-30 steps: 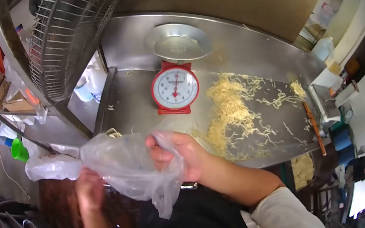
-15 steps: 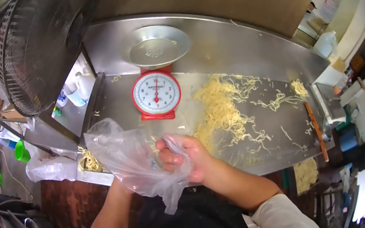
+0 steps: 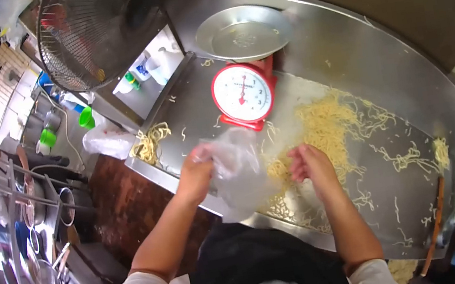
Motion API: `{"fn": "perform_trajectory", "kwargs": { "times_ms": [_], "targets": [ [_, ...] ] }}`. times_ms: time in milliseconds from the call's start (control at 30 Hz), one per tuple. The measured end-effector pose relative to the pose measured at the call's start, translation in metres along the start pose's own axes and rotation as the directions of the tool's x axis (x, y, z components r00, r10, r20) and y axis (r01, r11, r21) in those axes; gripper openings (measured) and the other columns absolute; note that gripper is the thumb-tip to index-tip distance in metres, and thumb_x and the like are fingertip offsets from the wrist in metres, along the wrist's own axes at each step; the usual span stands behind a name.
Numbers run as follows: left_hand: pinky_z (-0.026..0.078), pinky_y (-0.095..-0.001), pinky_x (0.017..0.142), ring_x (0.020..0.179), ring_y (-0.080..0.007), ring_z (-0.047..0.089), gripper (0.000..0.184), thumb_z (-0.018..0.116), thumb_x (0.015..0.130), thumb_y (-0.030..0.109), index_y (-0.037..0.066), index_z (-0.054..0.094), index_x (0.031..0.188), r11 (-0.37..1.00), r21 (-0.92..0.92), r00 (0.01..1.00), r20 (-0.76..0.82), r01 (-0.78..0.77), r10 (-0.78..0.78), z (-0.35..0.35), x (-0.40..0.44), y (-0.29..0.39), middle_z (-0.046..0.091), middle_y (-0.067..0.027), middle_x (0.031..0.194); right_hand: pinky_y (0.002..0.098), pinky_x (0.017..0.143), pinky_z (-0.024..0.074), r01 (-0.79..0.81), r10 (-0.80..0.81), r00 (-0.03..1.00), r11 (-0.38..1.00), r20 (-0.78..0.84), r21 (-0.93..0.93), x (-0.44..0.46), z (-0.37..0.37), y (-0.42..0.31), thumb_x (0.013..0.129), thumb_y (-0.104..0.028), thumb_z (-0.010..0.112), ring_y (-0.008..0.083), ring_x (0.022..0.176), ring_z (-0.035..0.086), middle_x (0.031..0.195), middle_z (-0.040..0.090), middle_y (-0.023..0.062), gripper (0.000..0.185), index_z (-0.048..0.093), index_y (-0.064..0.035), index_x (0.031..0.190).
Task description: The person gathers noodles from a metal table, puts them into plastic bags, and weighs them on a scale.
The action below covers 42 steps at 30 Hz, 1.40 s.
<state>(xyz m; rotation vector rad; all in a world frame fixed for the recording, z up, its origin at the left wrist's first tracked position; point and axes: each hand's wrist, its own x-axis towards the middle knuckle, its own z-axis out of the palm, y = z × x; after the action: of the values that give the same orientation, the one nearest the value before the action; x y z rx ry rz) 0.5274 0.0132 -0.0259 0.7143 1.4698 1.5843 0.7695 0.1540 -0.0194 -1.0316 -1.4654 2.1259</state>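
My left hand (image 3: 197, 169) is closed on a clear plastic bag (image 3: 240, 181), gripping it near its upper left part. The bag hangs loose and wrinkled over the front edge of the metal table. My right hand (image 3: 311, 166) is off the bag, its fingers loosely bent and apart, with nothing visible in them. It hovers beside a pile of yellow noodles (image 3: 327, 130), and a small clump of noodles (image 3: 279, 169) lies just left of its fingertips. Behind the bag stands a red dial scale (image 3: 243, 94) with a round metal pan (image 3: 244, 35) on top.
Loose noodle strands are scattered over the metal table (image 3: 367, 209). Another noodle bunch (image 3: 149, 144) lies at the left corner. A wooden stick (image 3: 434, 226) rests along the right end. A large fan (image 3: 91, 39) stands at the back left, near a white plastic bag (image 3: 108, 141).
My right hand has let go of the bag and moved right, toward the noodles. My left hand now shows, holding the bag. The view has turned toward the left.
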Motion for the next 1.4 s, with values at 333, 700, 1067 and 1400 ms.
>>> {"fn": "perform_trajectory", "kwargs": {
  "times_ms": [333,700,1067,1400],
  "targets": [
    [0.046,-0.0269,0.077,0.093,-0.0141,0.058,0.034,0.063,0.073,0.003,0.008,0.055,0.106,0.930,0.297,0.946,0.300,-0.216,0.123,0.016,-0.013,-0.024,0.059,-0.0027,0.098,0.0254,0.075,0.0478,0.070,-0.062,0.974,0.997,0.220,-0.028,-0.008,0.039,0.046,0.082,-0.005,0.058,0.0107,0.086,0.059,0.097,0.061,0.0038,0.033,0.053,-0.0024,0.115],
    [0.048,-0.0241,0.068,0.082,-0.0107,0.059,0.044,0.071,0.077,0.014,0.003,0.051,0.114,0.954,0.103,0.788,0.542,0.282,-0.291,0.013,0.005,-0.016,0.062,-0.0040,0.096,0.0282,0.082,0.0460,0.492,-0.546,0.838,0.766,-0.015,-0.413,-0.019,0.100,0.030,0.080,0.002,0.048,0.0153,0.093,0.058,0.106,0.060,0.0106,0.041,0.048,-0.0023,0.121],
    [0.051,-0.0305,0.076,0.091,-0.0173,0.062,0.033,0.059,0.083,0.011,0.005,0.053,0.115,0.825,-0.117,0.681,0.634,0.553,-0.367,0.005,-0.006,-0.042,0.062,-0.0068,0.103,0.0230,0.065,0.0468,0.177,-0.205,0.953,0.974,-0.224,-0.142,-0.035,0.102,0.050,0.085,-0.017,0.065,0.0065,0.073,0.057,0.081,0.063,0.0023,0.020,0.059,-0.0017,0.097],
    [0.047,-0.0350,0.080,0.085,-0.0185,0.058,0.033,0.049,0.087,0.024,0.005,0.054,0.113,0.680,-0.479,0.801,0.527,0.556,-0.284,-0.054,0.001,-0.067,0.061,-0.0073,0.095,0.0212,0.049,0.0391,0.066,-0.050,0.972,0.996,-0.228,0.063,-0.025,0.108,0.062,0.088,-0.018,0.060,0.0038,0.054,0.045,0.063,0.051,-0.0033,0.014,0.058,-0.0034,0.089]
  ]
}}
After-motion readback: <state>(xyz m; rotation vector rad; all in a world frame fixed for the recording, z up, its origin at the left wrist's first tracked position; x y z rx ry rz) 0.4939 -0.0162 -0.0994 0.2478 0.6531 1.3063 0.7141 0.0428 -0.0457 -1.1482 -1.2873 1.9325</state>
